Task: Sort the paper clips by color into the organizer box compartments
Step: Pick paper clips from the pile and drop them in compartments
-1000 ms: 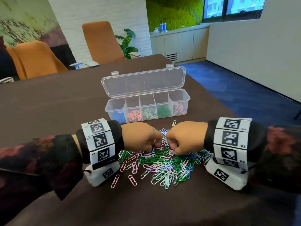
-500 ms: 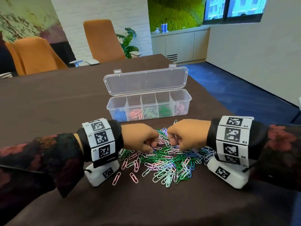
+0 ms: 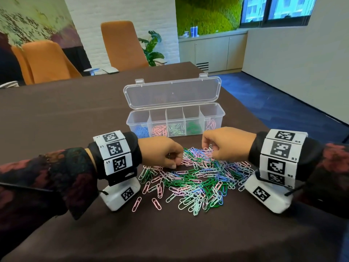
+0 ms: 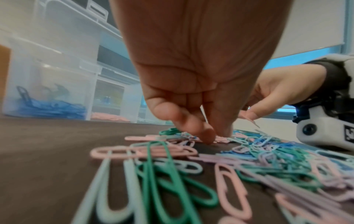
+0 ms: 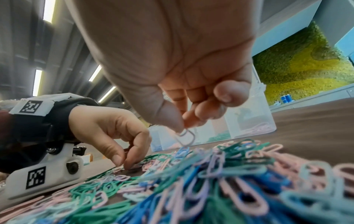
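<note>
Paper clips (image 3: 196, 178) lie heaped on the brown bench (image 3: 56, 114) before the open organizer box (image 3: 175, 120). Your right hand (image 3: 226, 144) pinches a pale lilac clip (image 5: 186, 137) above the heap; your left hand (image 3: 162, 152) pinches into its near edge.

Head view high; wrist views low, sharing clip pile (image 3: 196, 180).

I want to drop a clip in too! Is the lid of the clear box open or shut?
Open. The lid stands tilted back behind the organizer box, and all five compartments show from above with clips inside.
</note>
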`<action>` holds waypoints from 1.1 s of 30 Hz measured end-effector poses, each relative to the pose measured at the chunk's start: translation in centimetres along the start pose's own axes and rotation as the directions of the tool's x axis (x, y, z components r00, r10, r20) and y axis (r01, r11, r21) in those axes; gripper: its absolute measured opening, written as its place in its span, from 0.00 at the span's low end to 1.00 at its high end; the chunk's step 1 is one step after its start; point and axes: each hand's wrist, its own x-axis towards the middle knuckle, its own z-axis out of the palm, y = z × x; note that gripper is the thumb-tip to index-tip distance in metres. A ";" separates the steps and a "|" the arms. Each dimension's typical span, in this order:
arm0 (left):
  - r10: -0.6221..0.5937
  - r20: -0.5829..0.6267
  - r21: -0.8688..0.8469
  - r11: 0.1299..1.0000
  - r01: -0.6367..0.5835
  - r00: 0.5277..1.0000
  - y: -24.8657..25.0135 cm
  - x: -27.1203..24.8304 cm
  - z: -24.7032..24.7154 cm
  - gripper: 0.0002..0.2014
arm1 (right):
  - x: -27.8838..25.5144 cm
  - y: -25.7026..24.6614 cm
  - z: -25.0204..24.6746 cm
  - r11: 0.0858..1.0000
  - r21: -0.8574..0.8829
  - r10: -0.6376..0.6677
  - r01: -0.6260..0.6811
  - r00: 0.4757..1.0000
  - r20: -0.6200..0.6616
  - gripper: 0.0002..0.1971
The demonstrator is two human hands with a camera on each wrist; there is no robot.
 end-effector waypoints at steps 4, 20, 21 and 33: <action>-0.011 0.020 0.010 1.000 0.011 1.000 0.3 0.4 0.3 0.06 | 0.3 0.4 0.1 0.999 -0.039 0.022 -0.021 1.000 0.001 0.09; -0.031 -0.059 0.017 0.999 0.032 0.998 0.4 -0.9 0.7 0.13 | 0.4 -1.5 1.4 0.949 -0.254 -0.138 0.187 0.971 0.197 0.16; -0.041 -0.079 -0.018 0.999 0.039 0.996 0.3 -1.1 0.6 0.14 | 0.3 -1.5 1.3 0.952 -0.243 -0.139 0.185 0.971 0.194 0.16; -0.166 -0.199 -0.420 0.905 0.069 0.966 -0.3 -1.7 0.4 0.10 | 0.5 0.0 0.1 0.996 0.073 -0.051 0.053 0.998 -0.039 0.10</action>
